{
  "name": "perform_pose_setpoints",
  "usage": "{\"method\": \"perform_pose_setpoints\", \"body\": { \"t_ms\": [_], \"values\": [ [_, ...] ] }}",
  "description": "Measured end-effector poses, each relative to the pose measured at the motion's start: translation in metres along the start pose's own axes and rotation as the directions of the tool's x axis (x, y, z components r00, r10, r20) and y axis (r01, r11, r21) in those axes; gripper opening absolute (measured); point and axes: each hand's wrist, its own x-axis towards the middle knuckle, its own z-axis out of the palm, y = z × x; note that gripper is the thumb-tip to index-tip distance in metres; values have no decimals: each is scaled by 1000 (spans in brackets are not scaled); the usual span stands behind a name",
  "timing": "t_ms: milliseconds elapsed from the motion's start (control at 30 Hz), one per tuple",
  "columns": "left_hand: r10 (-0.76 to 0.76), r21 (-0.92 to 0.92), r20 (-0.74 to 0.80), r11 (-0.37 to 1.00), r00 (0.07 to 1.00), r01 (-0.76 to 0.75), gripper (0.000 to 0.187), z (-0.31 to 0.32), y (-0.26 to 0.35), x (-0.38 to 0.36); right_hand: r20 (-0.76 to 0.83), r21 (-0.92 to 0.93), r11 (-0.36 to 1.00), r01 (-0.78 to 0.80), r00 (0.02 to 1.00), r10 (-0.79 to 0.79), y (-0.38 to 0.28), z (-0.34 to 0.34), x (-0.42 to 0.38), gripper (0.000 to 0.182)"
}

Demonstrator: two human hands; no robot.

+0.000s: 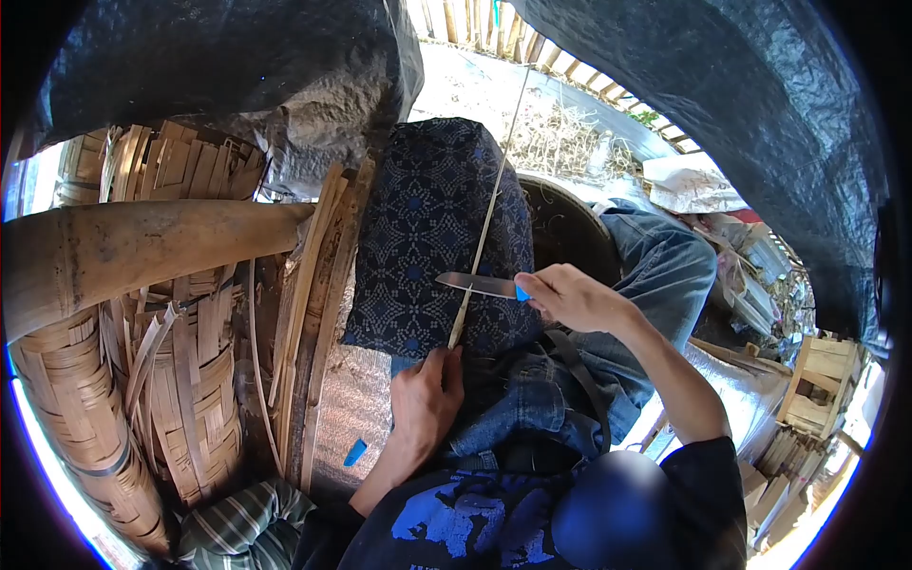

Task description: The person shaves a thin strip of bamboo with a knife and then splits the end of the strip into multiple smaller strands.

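Observation:
My right hand (575, 296) is closed round the blue handle of a knife (480, 283). The blade points left and lies across a thin bamboo strip (487, 218). Low on that strip, my left hand (429, 391) pinches its near end. From there the strip runs up and slightly right, over a dark blue patterned cloth (418, 209) spread across my lap, and its far end reaches toward the bright ground.
A thick bamboo pole (161, 249) juts in from the left, above woven bamboo (204, 408) and upright slats (318, 313). Dark plastic sheeting (741, 104) hangs overhead. A wooden crate (819, 382) is at the right. A blue piece (355, 453) lies beside my left forearm.

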Motion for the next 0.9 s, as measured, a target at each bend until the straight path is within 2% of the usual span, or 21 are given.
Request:
{"method": "perform_pose_setpoints", "body": {
  "t_ms": [33,67,100,133,167,200,233,267,300,333,367,400,433,500,567,633,667,700,767,833,900],
  "values": [
    [1,-3,-5,1000,1000,-1,16,-1,1,0,-21,68,997,19,1000,-18,2,0,1,51],
    [1,1,-4,1000,1000,-1,16,-2,0,-1,-138,25,998,51,989,-47,3,-1,6,46],
    [0,11,14,1000,1000,-1,16,-2,0,-1,-138,24,998,52,989,-49,6,2,5,46],
    [-1,23,32,1000,1000,0,16,-3,0,-1,-323,-141,959,247,904,-281,4,8,4,44],
    [-2,28,28,1000,1000,1,16,-2,-1,-1,-448,-332,858,391,735,-508,-1,13,3,41],
    [-15,21,23,1000,1000,14,16,-1,-1,0,-116,-81,996,39,992,-48,-9,11,-5,35],
    [-28,11,20,1000,999,28,15,-1,-1,-1,-379,-271,885,379,803,-460,-4,33,-7,40],
    [-29,9,21,1000,999,29,15,-1,0,-2,-249,-114,971,209,940,-232,3,29,-9,45],
    [-14,16,20,1000,1000,13,16,0,1,-3,-78,7,1000,-1,997,2,7,19,-11,49],
    [3,26,18,1000,1000,-4,16,1,2,-3,-79,4,1000,-2,997,2,-1,12,-11,49],
    [6,27,20,1000,1000,-7,16,2,2,-3,74,160,971,-179,983,169,-9,8,-11,51],
    [6,27,29,1000,1000,-7,16,1,1,-2,250,283,886,-367,920,301,-13,8,-11,54],
    [3,28,39,1000,999,-5,15,1,1,-3,253,288,884,-368,920,300,-13,12,-11,54],
    [8,40,17,999,1000,-9,15,3,-1,-3,397,342,811,-474,855,332,-12,18,-8,51],
    [17,44,-1,999,1000,-17,15,4,0,-2,318,317,848,-425,890,327,-8,25,-9,54],
    [-37,14,-6,999,999,38,15,3,0,-5,-64,204,966,-157,983,173,-2,29,-8,56],
    [-42,14,-9,999,999,42,15,2,1,-5,-300,166,986,32,954,20,6,34,-3,53],
    [-36,17,-4,999,999,36,15,2,1,-5,-296,167,985,32,955,20,6,37,-3,53],
    [-26,22,1,999,1000,26,15,2,1,-3,-474,-160,949,273,822,-316,0,42,-4,48],
    [-30,39,24,999,999,29,14,2,0,-4,-429,-240,943,230,846,-316,-10,42,-18,45],
    [-14,32,22,999,1000,13,15,4,2,-3,-294,-154,985,77,948,-120,-11,36,-23,46]
  ]
}}
